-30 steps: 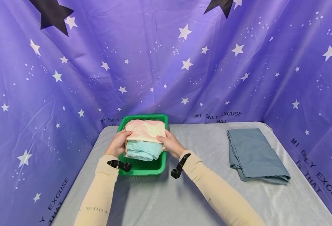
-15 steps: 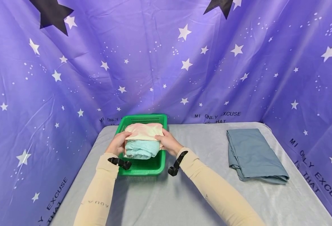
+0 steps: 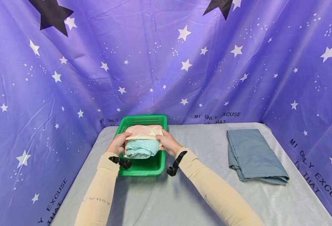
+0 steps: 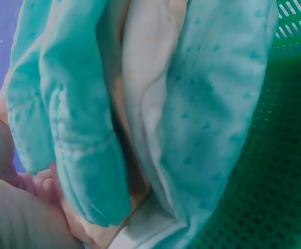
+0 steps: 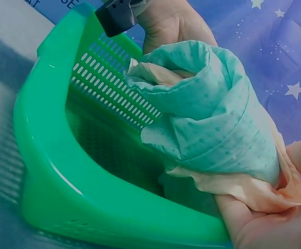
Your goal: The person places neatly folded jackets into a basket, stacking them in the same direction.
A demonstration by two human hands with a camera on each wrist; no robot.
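Note:
A folded bundle of soft cloth [image 3: 142, 148], with mint-green folds at the front and a pink-and-cream layer over the top, hangs over the green plastic basket [image 3: 151, 172]. My left hand [image 3: 117, 144] grips its left side, thumb on top. At the opposite side my right hand [image 3: 170, 142] grips it the same way, with fingers under the peach edge. In the right wrist view the mint cloth [image 5: 212, 119] shows small dark prints and rolled layers, just inside the basket's rim [image 5: 88, 192]. Mint, white and peach layers fill the left wrist view.
A blue-grey folded cloth [image 3: 256, 155] lies flat on the right of the table, which has a light grey cover [image 3: 194, 194]. Behind the table hangs a purple curtain [image 3: 154, 62] with stars. The basket stands at the back left, close to it.
The bundle has sunk slightly toward the basket, and its pink top now looks shallower from above. My right hand has shifted a little left. Both hands keep their grip.

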